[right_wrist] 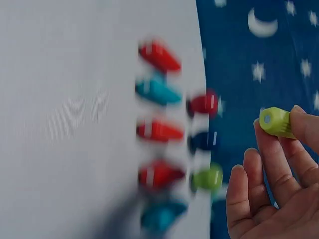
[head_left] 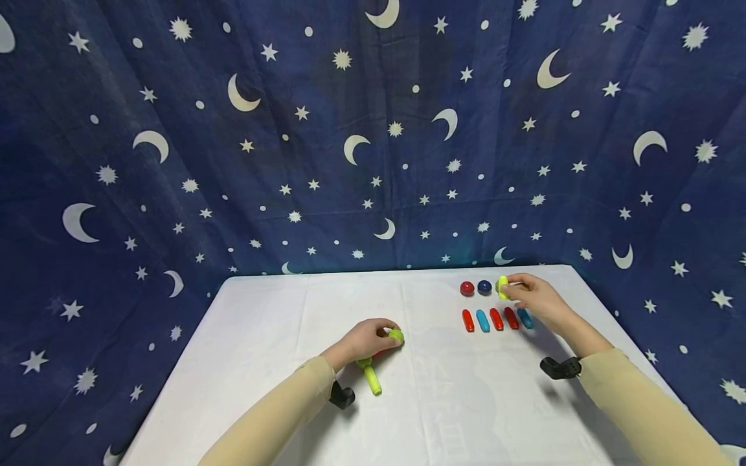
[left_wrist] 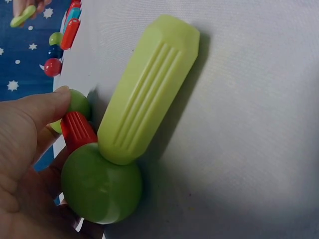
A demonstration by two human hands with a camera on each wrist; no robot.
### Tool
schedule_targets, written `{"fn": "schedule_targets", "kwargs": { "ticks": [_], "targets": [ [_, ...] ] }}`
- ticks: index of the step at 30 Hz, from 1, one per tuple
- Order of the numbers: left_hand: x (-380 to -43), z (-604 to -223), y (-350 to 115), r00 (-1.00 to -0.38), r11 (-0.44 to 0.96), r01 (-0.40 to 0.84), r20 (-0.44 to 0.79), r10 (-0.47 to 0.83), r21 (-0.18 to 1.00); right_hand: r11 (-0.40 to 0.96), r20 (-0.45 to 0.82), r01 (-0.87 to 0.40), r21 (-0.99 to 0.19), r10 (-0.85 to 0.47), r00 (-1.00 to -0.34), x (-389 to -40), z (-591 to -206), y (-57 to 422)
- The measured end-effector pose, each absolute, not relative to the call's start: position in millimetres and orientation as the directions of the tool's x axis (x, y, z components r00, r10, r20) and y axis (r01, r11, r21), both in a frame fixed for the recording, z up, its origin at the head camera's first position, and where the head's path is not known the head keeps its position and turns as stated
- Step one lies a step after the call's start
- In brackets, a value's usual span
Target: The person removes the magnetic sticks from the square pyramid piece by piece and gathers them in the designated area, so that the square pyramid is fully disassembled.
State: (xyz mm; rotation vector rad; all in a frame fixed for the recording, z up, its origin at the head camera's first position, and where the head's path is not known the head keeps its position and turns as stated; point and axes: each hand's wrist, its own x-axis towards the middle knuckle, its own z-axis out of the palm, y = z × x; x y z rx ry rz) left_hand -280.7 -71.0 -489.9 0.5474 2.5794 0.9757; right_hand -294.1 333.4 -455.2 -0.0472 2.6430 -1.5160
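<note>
My left hand (head_left: 366, 339) pinches a green ball (head_left: 396, 335) at one end of a small joined piece on the table. From that ball a red rod (left_wrist: 78, 130) runs to a second green ball (left_wrist: 101, 183). A ridged yellow-green rod (left_wrist: 149, 89) touches this second ball and lies on the cloth. Part of the far ball is hidden behind the left thumb. At the back right, my right hand (head_left: 539, 299) pinches another yellow-green rod (right_wrist: 277, 122) between thumb and fingers, raised above the table. A grey disc shows in that rod's end.
Below the right hand lies a row of several rods, among them a red rod (head_left: 468, 320) and a blue rod (head_left: 482, 321). Behind them sit a red ball (head_left: 467, 288), a dark blue ball (head_left: 484, 287) and a green ball (right_wrist: 207, 178). A starry curtain (head_left: 326, 213) borders the white table (head_left: 256, 323).
</note>
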Motion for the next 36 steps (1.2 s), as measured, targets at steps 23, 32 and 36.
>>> {"fn": "schedule_targets", "kwargs": {
  "ticks": [23, 32, 36],
  "targets": [
    [-279.2, -491.0, -70.9, -0.874, 0.685, 0.222, -0.17, 0.456, 0.694, 0.607, -0.275, 0.343, -0.716, 0.206, -0.939, -285.5, -499.6, 410.2],
    [-278.1, -489.7, -71.1, -0.875, 0.683, 0.219, -0.169, 0.453, 0.697, 0.667, -0.239, 0.318, -0.674, 0.211, -0.948, -288.9, -500.1, 406.4],
    [-278.5, -490.5, -71.0, -0.874, 0.68, 0.22, -0.168, 0.456, 0.699, 0.658, -0.242, 0.321, -0.681, 0.212, -0.947, -288.9, -501.1, 406.1]
  ]
}}
